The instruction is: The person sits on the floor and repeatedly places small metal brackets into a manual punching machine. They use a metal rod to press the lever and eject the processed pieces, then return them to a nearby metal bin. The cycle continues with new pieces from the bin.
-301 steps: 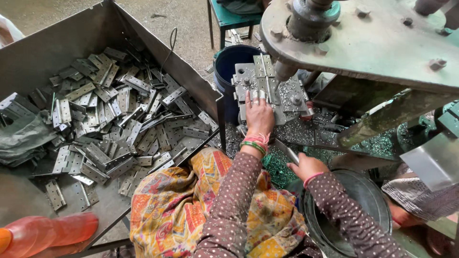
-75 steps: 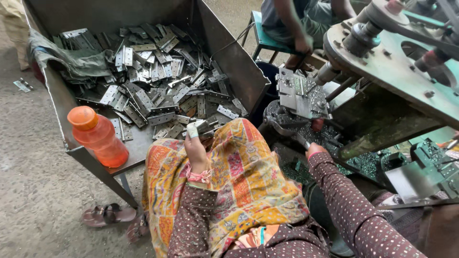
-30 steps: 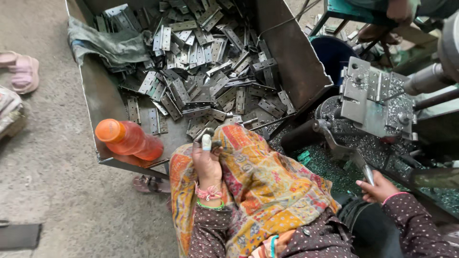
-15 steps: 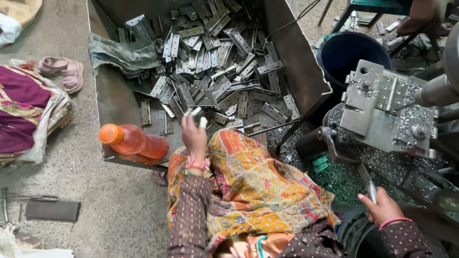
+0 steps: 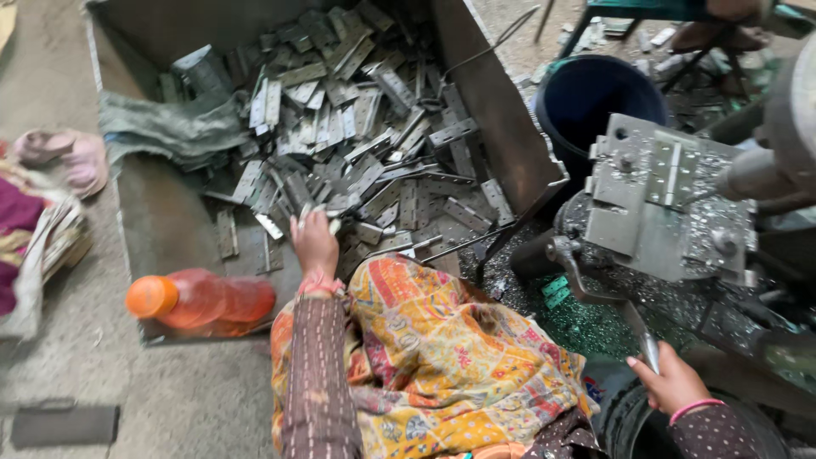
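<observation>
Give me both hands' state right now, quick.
Left hand: reaching into the metal bin, fingers on the hinge plates; grip cannot be told.
Right hand: closed on the lever handle.

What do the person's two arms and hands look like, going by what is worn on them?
Both arms wear dark brown sleeves with small pale dots. The left hand is bare, with a pink bangle at the wrist. The right hand is bare too, with a pink band at its wrist.

hinges (image 5: 357, 161) | grey metal, flat | heaped loose in bin (image 5: 153, 221)
</observation>
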